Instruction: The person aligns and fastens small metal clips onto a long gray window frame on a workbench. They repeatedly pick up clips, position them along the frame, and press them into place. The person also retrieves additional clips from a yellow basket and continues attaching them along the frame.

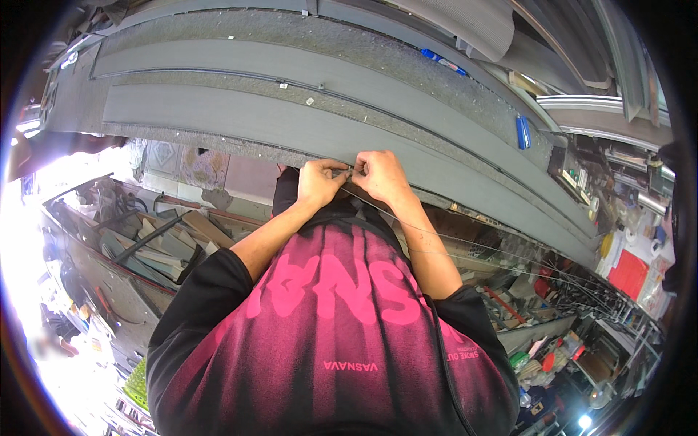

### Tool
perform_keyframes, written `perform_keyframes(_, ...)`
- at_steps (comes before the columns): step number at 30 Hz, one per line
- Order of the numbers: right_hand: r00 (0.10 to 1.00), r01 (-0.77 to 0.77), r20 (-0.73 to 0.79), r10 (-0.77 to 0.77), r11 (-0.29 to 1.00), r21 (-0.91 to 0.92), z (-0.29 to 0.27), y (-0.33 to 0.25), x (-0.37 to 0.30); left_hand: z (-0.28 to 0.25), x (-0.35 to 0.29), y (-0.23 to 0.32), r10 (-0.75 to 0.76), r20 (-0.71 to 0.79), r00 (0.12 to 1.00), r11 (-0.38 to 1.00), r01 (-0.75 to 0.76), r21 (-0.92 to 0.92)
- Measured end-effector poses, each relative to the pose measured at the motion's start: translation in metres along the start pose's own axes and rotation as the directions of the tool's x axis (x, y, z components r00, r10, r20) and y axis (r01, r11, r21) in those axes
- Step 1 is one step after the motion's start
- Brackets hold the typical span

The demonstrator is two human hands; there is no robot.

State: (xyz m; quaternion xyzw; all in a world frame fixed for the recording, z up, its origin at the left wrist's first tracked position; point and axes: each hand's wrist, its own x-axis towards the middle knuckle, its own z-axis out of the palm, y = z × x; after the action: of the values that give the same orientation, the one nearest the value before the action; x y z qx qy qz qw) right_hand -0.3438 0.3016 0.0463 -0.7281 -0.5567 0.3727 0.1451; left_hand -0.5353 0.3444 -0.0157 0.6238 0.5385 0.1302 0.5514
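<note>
My left hand (pixel 320 183) and my right hand (pixel 382 176) meet at the near edge of a grey-topped workbench (pixel 273 150), just in front of my body. Both are closed, thumb against fingers, in a pinch. Thin pale cord (pixel 465 242) leads away from the fingertips, passes by my right forearm and runs off to the right in two strands. A tiny piece shows between the fingertips, too small to make out. Just beyond the hands lies a long grey slat (pixel 291 114), with another grey slat (pixel 320 67) behind it.
A blue marker (pixel 443 62) and a blue-handled tool (pixel 523 133) lie on the bench's far side. Small white bits (pixel 310 102) dot the surface. Below at left stands a bin of offcuts (pixel 156 243). Cluttered shelves and a red sheet (pixel 629 275) are at right.
</note>
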Motion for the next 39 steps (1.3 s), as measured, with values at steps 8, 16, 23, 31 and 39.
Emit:
perform_keyframes(8,1.000,0.014,-0.021,-0.015,0.999,-0.038,0.005,-0.003,0.004,0.001,0.003,-0.006,0.011,0.013,1.000,0.999,-0.010,-0.031)
perform_keyframes(16,0.998,0.055,-0.026,-0.057,0.996,-0.065,0.007,-0.005,0.005,0.001,0.005,-0.011,0.029,0.033,0.999,0.998,-0.027,-0.055)
perform_keyframes(23,0.999,0.052,-0.008,-0.052,0.996,-0.066,0.007,-0.002,0.006,-0.001,0.003,-0.005,0.016,0.038,0.999,0.999,-0.014,-0.044)
perform_keyframes(31,1.000,-0.006,0.021,0.007,0.999,-0.054,0.000,-0.004,0.004,-0.003,0.001,0.000,0.034,0.023,0.999,0.999,-0.033,-0.031)
perform_keyframes(39,1.000,0.004,-0.024,-0.006,0.996,-0.084,0.007,-0.006,0.003,-0.002,0.001,0.002,0.030,0.004,1.000,0.999,-0.030,-0.035)
